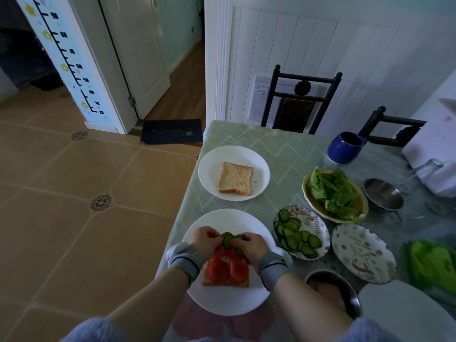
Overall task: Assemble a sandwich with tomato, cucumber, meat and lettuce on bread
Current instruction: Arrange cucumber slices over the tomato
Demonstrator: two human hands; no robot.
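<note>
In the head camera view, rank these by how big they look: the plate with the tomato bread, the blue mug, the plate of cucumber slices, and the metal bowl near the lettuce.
1. Plate with the tomato bread, nearest the camera
2. Plate of cucumber slices
3. Blue mug and metal bowl: too alike to rank

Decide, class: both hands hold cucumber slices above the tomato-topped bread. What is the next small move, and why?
Probably lay the cucumber slices down on the tomato slices. Both the left hand and right hand pinch slices just over the far end of the bread, where tomato is already laid.
</note>
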